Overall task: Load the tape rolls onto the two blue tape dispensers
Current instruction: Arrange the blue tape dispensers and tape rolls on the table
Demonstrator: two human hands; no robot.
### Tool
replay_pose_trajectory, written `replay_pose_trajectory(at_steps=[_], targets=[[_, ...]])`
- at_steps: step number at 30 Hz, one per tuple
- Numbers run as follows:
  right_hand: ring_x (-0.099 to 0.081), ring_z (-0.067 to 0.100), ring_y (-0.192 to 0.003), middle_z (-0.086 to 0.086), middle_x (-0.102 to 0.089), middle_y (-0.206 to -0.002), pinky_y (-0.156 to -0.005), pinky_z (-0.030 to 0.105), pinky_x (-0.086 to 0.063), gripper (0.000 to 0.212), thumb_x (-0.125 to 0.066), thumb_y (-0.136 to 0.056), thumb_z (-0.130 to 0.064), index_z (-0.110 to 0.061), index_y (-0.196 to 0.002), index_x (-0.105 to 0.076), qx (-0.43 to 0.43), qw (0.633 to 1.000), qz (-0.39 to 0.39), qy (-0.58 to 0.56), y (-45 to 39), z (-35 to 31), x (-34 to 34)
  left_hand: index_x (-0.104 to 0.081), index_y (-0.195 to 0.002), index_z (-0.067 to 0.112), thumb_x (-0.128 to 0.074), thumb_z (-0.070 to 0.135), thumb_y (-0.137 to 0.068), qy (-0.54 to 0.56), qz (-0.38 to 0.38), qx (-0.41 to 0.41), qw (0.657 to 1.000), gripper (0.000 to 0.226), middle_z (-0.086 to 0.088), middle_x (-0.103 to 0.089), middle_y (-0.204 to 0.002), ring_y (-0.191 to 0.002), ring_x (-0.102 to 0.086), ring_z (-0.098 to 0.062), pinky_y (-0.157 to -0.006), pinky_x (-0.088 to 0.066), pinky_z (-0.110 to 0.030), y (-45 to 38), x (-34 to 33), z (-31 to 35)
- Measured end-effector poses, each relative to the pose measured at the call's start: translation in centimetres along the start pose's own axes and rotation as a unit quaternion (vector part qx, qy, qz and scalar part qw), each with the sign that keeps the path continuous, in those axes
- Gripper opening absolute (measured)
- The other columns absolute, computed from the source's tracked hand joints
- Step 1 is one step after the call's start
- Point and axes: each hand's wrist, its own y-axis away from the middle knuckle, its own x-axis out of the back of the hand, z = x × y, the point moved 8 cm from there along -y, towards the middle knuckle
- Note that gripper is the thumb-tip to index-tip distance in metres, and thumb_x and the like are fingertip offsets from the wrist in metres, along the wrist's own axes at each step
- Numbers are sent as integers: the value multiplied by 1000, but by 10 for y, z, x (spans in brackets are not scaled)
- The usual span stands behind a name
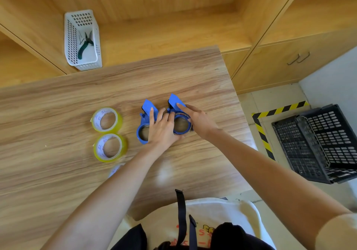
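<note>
On the wooden counter [58,104] both hands work the right-hand blue plastic tape dispenser [178,117]: the left hand [161,128] lies with fingers spread over its ring, and the right hand [199,120] presses a straight forefinger on its flap. The left-hand blue dispenser [144,124] stands just beside it. The two yellowish clear tape rolls [107,120] lying flat to the left look light, stiff and smooth, best pinched across the rim through the open core.

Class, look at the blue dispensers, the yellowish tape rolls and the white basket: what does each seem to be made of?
Blue dispensers: probably moulded plastic, uniform matte colour. Tape rolls: clear yellowish film, glossy, apparently on a printed card core. White basket: likely plastic, with a regular perforated grid in thin walls.
</note>
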Motion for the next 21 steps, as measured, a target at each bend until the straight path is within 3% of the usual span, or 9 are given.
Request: replay_pose_trajectory(at_steps=[9, 21], targets=[[-54, 33, -128, -2, -22, -164, -90, 42, -54, 96, -43, -86, 19, -43, -155, -19, -18, 996, -23, 85, 5, 19, 19, -37, -146, 14, -68, 67, -73, 4, -40, -18, 999, 95, -3, -51, -145, -149, -21, -20, -120, 7, -54, 1, 0, 7], [-57, 34, -121, 1, -28, -160, -83, 39, -53, 89, -48, -92, 10, -42, -156, -14, -20, 990, -33, 136, 10, 9, 26, -38, -146, 16, -70, 64, -73, 31, -39, -8, 999, 93, -3, -48, -149, -150, -19, -19, -122, 0, -49, 4, 6, 7]])
